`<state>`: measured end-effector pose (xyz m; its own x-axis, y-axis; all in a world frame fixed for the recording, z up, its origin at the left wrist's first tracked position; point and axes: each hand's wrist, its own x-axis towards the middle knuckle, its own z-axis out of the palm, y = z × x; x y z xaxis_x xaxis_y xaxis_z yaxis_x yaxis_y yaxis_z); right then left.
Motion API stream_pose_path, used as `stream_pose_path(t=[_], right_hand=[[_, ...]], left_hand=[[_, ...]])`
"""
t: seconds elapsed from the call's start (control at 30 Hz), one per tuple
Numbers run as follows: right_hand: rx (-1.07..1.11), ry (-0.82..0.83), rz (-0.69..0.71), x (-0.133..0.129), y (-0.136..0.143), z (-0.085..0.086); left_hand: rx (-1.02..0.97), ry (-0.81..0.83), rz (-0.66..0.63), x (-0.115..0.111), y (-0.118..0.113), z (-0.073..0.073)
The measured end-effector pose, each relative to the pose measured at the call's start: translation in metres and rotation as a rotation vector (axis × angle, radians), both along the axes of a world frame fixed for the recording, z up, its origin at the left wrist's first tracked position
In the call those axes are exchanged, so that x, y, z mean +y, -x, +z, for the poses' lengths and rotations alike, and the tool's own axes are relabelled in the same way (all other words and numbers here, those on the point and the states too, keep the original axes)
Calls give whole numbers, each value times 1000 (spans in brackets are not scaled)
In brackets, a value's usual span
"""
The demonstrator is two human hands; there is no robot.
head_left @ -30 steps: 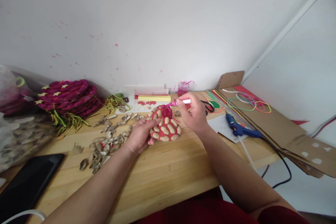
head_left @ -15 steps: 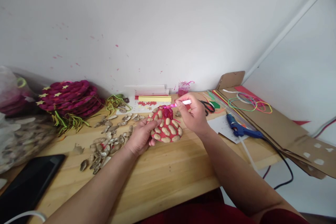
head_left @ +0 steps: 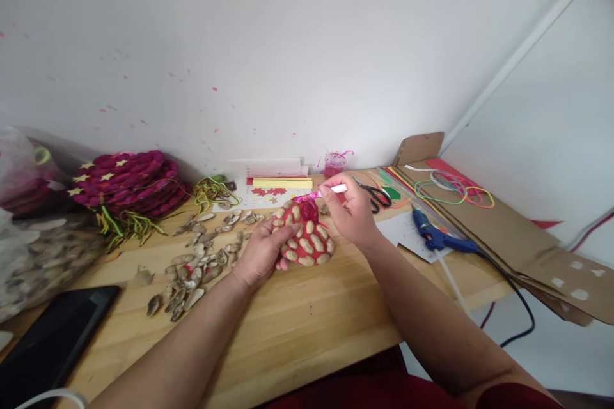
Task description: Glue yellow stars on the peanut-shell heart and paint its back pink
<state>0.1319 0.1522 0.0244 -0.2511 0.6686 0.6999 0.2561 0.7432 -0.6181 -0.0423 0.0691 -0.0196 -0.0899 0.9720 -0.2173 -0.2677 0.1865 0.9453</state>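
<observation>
My left hand [head_left: 261, 252] grips the left edge of a red round piece studded with peanut shells [head_left: 311, 244], its thumb lying over the face. Near the top, several shells are coated in wet-looking magenta paint [head_left: 309, 209]. Between the thumb and fingers of my right hand [head_left: 354, 214] is a white-handled paintbrush [head_left: 339, 190]. The brush's pink-smeared end is at the upper edge of the piece, among the shells there. Loose peanut shells [head_left: 196, 268] lie scattered to the left of my left hand.
A pink-stained paint cup [head_left: 334, 166] stands by the wall. To the right are scissors [head_left: 377, 195], a blue glue gun [head_left: 444, 239] with its cord, and cardboard [head_left: 518, 230]. Left are a stack of magenta braided rounds [head_left: 134, 185], a bag of shells [head_left: 52, 255] and a black tablet [head_left: 57, 332].
The peanut-shell piece has tipped and dropped slightly toward me in my left hand. The brush has shifted slightly left and down along its upper edge.
</observation>
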Motion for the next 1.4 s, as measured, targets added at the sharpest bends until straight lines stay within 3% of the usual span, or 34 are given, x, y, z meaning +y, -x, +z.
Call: stream_pose_path(t=[0.33,0.6,1.07,1.4], right_hand=[[55,107,23,3,0,-4],[-43,-107,-89,-6,0,3],[32,60,-10,5,-3,-4],[42,29,-14,2,-1,-2]], left_hand=[[49,7,-4,0,-2,1],[79,8,-4,-1,-2,5],[26,-2,-4,3,1,-2],[16,-4,-2,2,0,-1]])
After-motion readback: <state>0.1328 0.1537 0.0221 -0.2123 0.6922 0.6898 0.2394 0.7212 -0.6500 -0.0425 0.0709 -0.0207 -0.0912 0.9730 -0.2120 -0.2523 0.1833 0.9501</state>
